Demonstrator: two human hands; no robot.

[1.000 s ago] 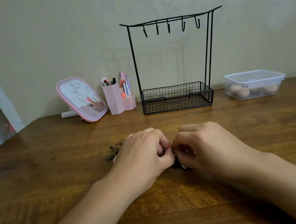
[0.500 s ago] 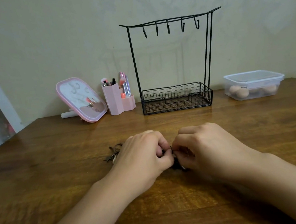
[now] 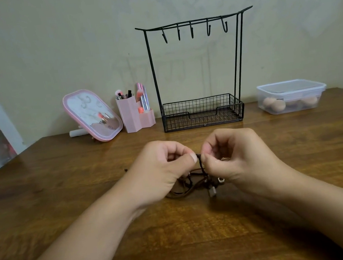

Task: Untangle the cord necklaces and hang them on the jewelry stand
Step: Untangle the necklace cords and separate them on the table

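Tangled cord necklaces are pinched by the curled left hand and right hand above a wooden table; the jewelry stand is backed by a beige patterned wall.

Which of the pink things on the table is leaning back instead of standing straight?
The pink-framed mirror, leftmost of the pink items, tilts backward on its prop. The pink brush holder beside it stands upright.
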